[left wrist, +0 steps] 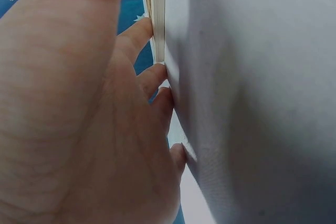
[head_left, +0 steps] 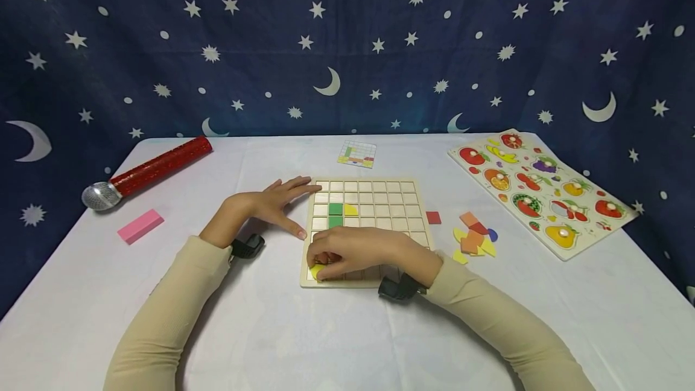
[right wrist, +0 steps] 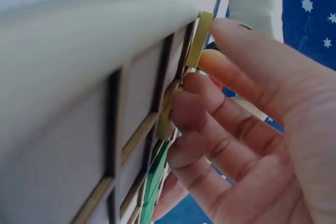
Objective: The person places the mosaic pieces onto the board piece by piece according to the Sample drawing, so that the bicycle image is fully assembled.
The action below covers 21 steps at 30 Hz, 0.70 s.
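Note:
A wooden grid board (head_left: 380, 187) lies flat on the table. My right hand (head_left: 358, 251) is over its near left part, pinching a yellow tile (right wrist: 199, 40) between thumb and forefinger at the corner square. Another yellow tile (right wrist: 164, 123) shows beside the curled fingers in the right wrist view; the head view hides it behind the hand. Farther up the board sit two green tiles (head_left: 335, 209) and a yellow quarter-round tile (head_left: 351, 210). Spread out at the board's left edge, my left hand (head_left: 268, 204) touches the frame with fingertips and thumb and grips nothing.
Right of the board lie a red square tile (head_left: 433, 218) and a loose pile of coloured tiles (head_left: 473, 240). A pattern card (head_left: 357, 154) is behind it. A fruit puzzle board (head_left: 543, 192), a pink block (head_left: 140, 226) and a red microphone (head_left: 157, 168) lie farther out.

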{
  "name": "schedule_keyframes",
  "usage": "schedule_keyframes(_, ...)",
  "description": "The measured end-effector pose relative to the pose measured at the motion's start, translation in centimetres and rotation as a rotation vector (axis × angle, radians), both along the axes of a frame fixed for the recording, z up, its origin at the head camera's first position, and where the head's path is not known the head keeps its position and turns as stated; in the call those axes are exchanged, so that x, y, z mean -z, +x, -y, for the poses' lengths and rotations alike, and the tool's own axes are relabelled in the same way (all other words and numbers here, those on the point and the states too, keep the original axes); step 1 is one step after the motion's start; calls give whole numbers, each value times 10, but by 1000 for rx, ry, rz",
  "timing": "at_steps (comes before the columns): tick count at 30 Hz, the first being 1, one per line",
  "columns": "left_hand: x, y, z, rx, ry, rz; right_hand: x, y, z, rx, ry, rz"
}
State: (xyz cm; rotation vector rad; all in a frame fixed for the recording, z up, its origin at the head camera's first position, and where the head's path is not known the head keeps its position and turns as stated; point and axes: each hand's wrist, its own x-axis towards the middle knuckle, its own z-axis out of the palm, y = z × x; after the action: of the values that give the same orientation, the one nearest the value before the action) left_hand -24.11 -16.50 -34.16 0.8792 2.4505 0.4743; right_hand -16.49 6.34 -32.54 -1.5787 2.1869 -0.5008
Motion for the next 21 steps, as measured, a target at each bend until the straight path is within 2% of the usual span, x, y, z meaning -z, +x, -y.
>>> schedule_keyframes(9, 1, -1, 0, -12, -5, -5, 2, -1, 0, -13, 0, 4)
schedule_keyframes(16, 0, -1, 0, -13, 1, 8, 3, -2, 0, -2, -7, 52)
schedule_keyframes(21, 0, -1, 0, -6, 2, 1, 3, -2, -1, -9, 7, 32)
